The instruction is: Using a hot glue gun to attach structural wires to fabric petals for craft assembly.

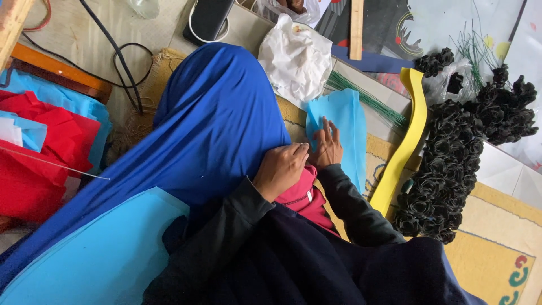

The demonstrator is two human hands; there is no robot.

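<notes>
The right hand (326, 148) lies flat, fingers spread, on the light blue sheet (344, 127) — pinning it to the floor. The left hand (280, 168), at its 8 o'clock, is curled against the dark blue cloth (214, 124); its grip is hidden. Black paper roses (446, 164) lie at 3 o'clock.

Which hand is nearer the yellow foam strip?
Right. The right hand lies flat on the light blue sheet, just left of the yellow foam strip; the left hand rests farther away on blue cloth.
</notes>
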